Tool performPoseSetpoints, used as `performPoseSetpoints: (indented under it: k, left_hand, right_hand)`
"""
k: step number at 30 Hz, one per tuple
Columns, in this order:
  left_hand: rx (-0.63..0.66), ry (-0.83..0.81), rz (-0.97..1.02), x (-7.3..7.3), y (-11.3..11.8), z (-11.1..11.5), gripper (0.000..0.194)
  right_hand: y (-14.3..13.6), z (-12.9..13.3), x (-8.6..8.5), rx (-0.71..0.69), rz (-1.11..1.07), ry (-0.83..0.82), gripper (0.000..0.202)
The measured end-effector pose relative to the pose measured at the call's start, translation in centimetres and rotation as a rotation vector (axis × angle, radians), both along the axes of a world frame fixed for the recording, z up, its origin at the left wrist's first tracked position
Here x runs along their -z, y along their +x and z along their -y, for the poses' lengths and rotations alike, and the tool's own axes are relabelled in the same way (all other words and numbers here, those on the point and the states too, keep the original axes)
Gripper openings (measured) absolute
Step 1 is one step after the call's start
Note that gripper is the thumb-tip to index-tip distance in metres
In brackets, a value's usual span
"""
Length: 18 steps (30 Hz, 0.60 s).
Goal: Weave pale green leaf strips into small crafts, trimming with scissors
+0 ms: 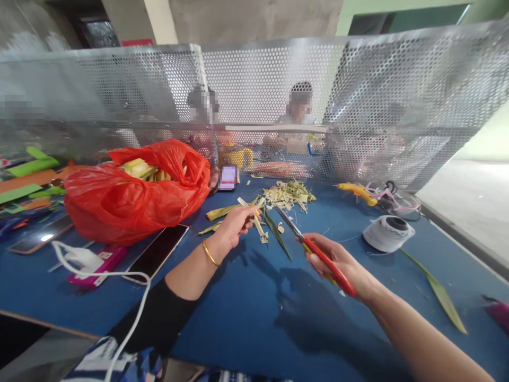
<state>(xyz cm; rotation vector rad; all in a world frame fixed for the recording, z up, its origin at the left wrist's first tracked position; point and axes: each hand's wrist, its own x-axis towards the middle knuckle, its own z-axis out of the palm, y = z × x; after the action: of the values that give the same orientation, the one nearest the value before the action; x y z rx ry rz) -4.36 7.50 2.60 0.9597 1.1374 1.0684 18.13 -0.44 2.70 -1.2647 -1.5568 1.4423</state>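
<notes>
My left hand (235, 225) is closed, pinching a pale strip of dried leaf or husk (260, 229) that hangs from the fingertips. My right hand (332, 260) grips scissors (328, 265) with red and yellow handles; their blades point away to the upper left and look nearly closed. Between the hands a long green leaf (277, 233) lies on the blue table. A heap of cut pale-green scraps (289, 195) sits just beyond. More husk pieces (218, 212) lie behind my left hand.
A red plastic bag (135, 196) of husks stands at the left. Near it lie a dark phone (159, 252), a pink power strip (99, 268) and a white cable (145, 302). A thread spool (387, 233), a yellow glue gun (358, 193) and a leaf (441, 297) lie right. Behind is a perforated metal screen (262, 79).
</notes>
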Motion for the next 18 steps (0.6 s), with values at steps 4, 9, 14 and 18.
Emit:
performPoseSetpoints:
  k: [4,9,14,18]
  left_hand:
    - [0.008,-0.001,-0.004,0.3,0.3,0.1,0.011]
    - [-0.022,0.003,-0.062,0.3,1.0,0.6,0.016]
    - [-0.103,0.031,-0.092,0.3,1.3,0.6,0.014]
    - [-0.083,0.016,-0.095,0.7,1.5,0.5,0.02]
  right_hand:
    - [0.0,0.1,0.7,-0.029,0.14,0.049,0.053]
    - [-0.6,0.1,1.7,0.011,0.213,0.103,0.05]
    - [-0.7,0.3,2.1,0.007,0.231,0.102,0.049]
    - [-0.8,0.3,1.9,-0.02,0.146,0.031,0.049]
